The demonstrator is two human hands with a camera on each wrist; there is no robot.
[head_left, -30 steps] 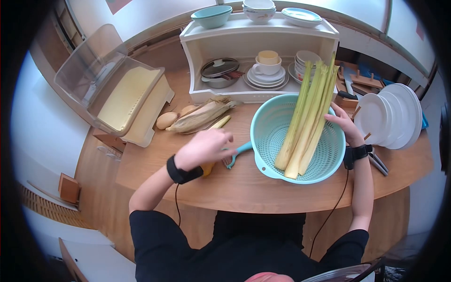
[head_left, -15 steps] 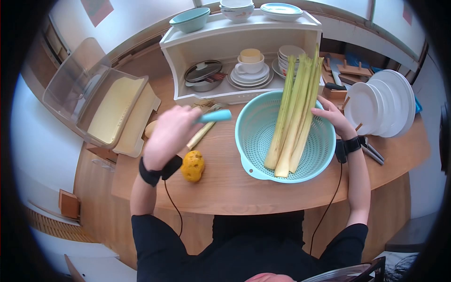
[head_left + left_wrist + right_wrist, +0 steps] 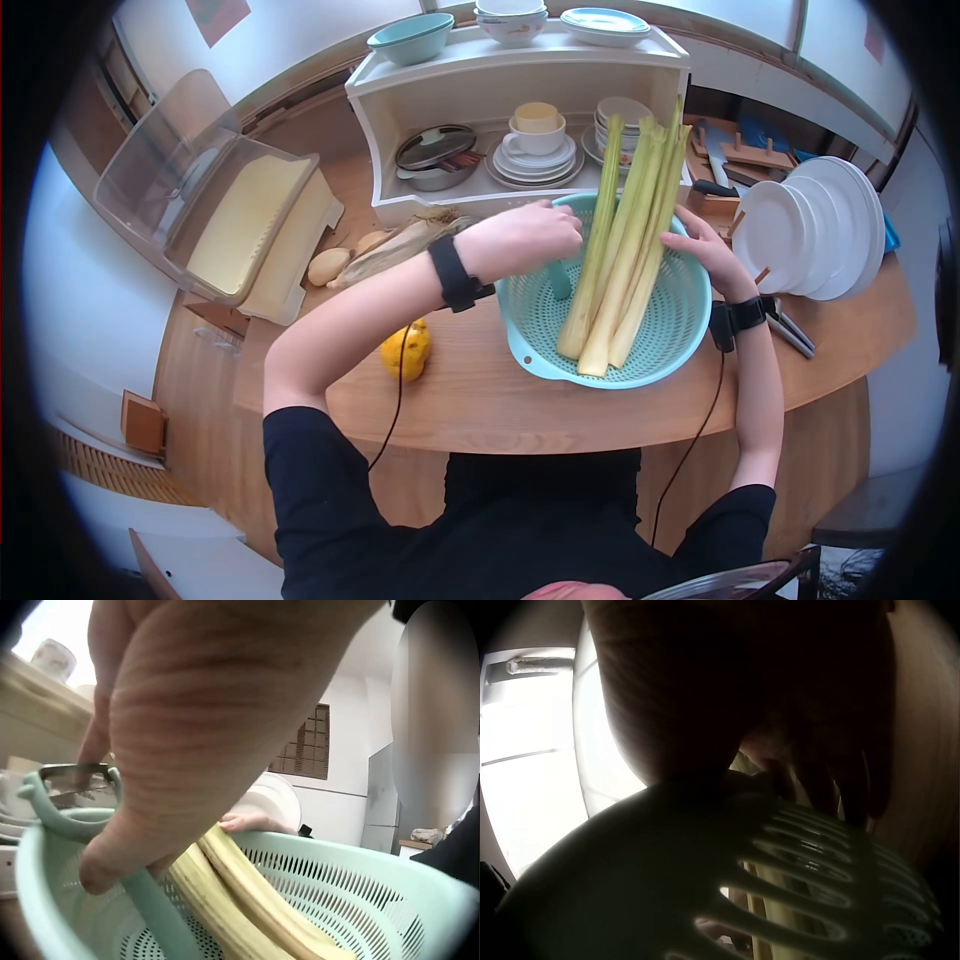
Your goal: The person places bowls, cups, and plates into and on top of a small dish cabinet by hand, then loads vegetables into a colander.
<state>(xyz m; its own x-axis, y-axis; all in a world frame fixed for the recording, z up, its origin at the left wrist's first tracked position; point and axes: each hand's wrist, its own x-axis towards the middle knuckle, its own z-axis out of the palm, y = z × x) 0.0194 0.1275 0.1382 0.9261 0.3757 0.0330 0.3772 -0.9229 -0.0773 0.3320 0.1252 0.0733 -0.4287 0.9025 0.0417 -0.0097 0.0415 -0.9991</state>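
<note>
A turquoise colander (image 3: 650, 370) stands on the table with several pale green stalks (image 3: 632, 250) leaning in it, their tops above the far rim. The left hand (image 3: 530, 238) is over the colander's left side, gripping a turquoise peeler (image 3: 161, 919); in the left wrist view the thumb lies on its handle below the blade frame. At the colander's right rim is the right hand (image 3: 705, 252), its thumb inside near the stalks and its fingers outside, holding the rim. The right wrist view shows this hand (image 3: 757, 697) dark against the rim.
A yellow lumpy item (image 3: 405, 352) lies left of the colander. Corn husks (image 3: 400, 245) and brown round items (image 3: 330, 266) are behind it. A white shelf (image 3: 520, 80) with dishes stands at the back, a clear-lidded bin (image 3: 245, 225) at left, white plates (image 3: 840, 230) and knives at right.
The left hand picked up the peeler from the table, lifted it, and moved right over the colander. The right hand stays at the rim. The view has shifted slightly.
</note>
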